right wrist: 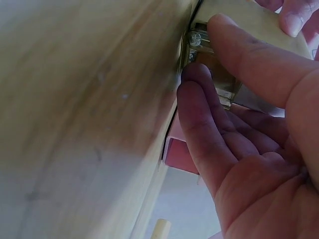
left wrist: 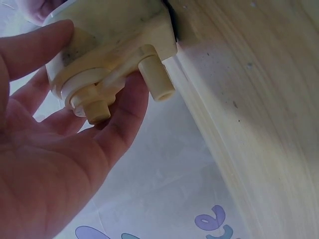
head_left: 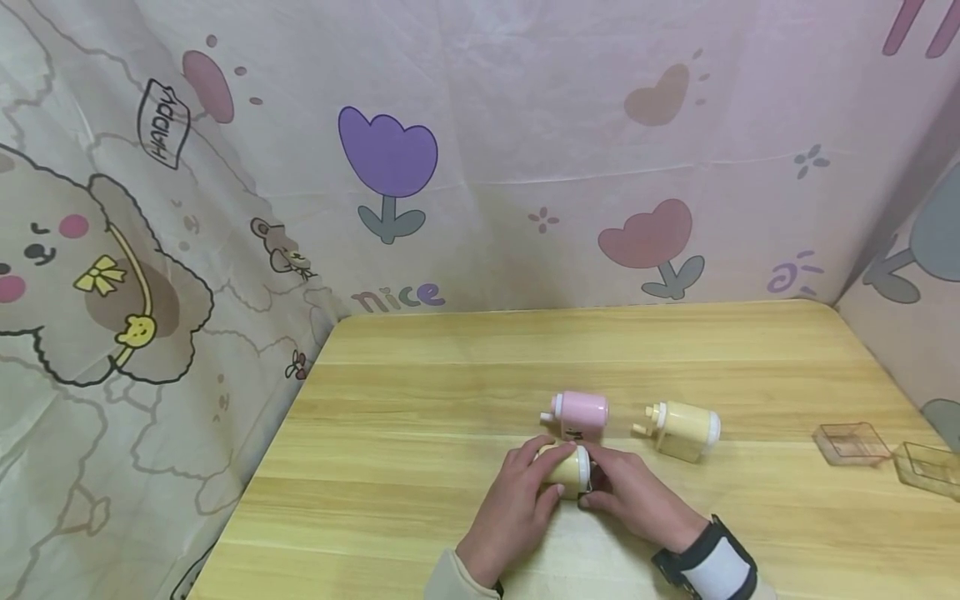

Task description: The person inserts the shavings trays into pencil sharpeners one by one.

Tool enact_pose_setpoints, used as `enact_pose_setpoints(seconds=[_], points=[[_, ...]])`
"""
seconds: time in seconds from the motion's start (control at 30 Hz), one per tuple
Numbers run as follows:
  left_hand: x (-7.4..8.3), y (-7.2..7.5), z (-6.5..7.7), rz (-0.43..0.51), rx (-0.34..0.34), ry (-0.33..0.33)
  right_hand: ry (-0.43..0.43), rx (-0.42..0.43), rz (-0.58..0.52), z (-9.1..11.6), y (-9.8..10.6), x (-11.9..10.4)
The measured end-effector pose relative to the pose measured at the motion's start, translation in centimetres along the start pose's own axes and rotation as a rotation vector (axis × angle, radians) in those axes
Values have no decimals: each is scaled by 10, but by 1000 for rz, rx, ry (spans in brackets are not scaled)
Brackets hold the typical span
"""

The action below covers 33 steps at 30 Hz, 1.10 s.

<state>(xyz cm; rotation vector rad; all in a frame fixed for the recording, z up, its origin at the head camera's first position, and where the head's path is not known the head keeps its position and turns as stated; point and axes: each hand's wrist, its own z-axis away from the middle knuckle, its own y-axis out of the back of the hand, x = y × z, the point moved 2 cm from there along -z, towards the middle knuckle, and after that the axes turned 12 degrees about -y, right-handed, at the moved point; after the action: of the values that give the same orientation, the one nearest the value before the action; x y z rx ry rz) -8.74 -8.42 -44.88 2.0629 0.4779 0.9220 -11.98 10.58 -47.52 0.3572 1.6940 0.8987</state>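
A yellow hand-crank pencil sharpener [head_left: 567, 472] with a white rim stands at the front middle of the table. My left hand [head_left: 510, 504] grips its body, thumb on the near side and fingers over the far side. In the left wrist view its crank [left wrist: 155, 77] and knob face the palm. My right hand [head_left: 637, 493] is at the opposite end. In the right wrist view, its thumb and fingertips pinch a see-through drawer [right wrist: 217, 69] at the sharpener's base; how far the drawer sits in is partly hidden. A pink sharpener [head_left: 585, 410] stands just behind the hands.
Another yellow sharpener [head_left: 686, 425] stands right of the pink one. Two clear drawers, one pinkish [head_left: 851, 444] and one yellowish [head_left: 928, 469], lie on the wooden table [head_left: 420, 392] at the right. A printed cloth [head_left: 495, 100] hangs behind and at both sides.
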Motion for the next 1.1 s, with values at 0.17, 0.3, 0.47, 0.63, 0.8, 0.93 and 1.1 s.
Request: enact_pose_setpoints(seconds=[0.17,0.3,0.47,0.63,0.8,0.93,1.1], points=[[-1,-1,0,-13,3,-9,12,6,0,0,0,0],[-1,-2,0,-10,-9,2,17,-1,-14,-1,0,0],[0,-2,-1,-6,-17,12,3,-9,-21,-1,0,1],[0,-1,-1,0,-18,13,-22,-18,-23,-2,0,2],[0,-2,-1,-8,-7,-4,-33,-25,-27,-3,0,1],[0,-2,-1,-10,-4,-7,-31,-31,-37,-4,-1,1],[-1,-2,-1,-7,-1,-11,-29,-43,-50,-5,-1,0]])
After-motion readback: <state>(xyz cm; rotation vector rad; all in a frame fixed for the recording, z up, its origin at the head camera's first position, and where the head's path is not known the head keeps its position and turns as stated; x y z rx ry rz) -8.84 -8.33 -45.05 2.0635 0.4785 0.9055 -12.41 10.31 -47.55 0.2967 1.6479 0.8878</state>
